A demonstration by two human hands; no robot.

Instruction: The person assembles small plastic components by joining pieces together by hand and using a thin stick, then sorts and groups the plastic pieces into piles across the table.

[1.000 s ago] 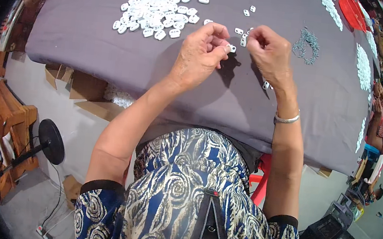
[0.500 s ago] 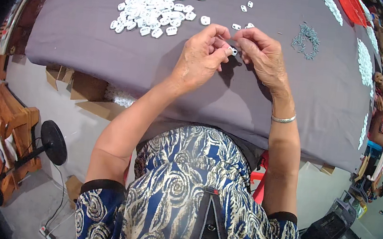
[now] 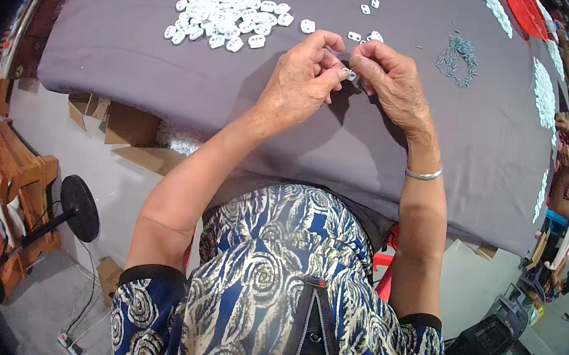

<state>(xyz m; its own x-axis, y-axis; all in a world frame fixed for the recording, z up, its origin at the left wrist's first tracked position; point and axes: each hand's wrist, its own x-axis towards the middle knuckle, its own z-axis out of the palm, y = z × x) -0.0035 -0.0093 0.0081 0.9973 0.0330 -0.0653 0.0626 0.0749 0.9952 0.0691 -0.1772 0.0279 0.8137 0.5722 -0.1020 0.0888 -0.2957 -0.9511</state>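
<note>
White, plastic-looking and small, the holed piece (image 3: 350,75) sat at the fingertips of the left hand (image 3: 298,78), pinched between thumb and forefinger above the tabletop (image 3: 503,138), which was covered in grey cloth. The right hand (image 3: 397,85) was close beside it, its thumb and forefinger drawn near one another; whether those fingers pinched a tiny part or only steadied the piece, I could not tell.

Just beyond the right fingers lay a small cluster of white holed pieces (image 3: 354,36), partly hidden by the hand, and farther past them a loose pair of similar white pieces (image 3: 365,9). Just beyond the left fingers was a single rounded white piece (image 3: 307,26); off to their left spread a large heap of rounded white pieces (image 3: 229,16). To the right of the right fingers, a loose ring of thin grey-green slivers (image 3: 459,47) lay well apart from the heap.

By the look of it, work on the held piece was midway, and the fingers covered too much to show whether anything had been fitted. Most of the heap and the slivers seemed left to handle; the cluster was perhaps a sorted lot, though finished or waiting could not be told.
</note>
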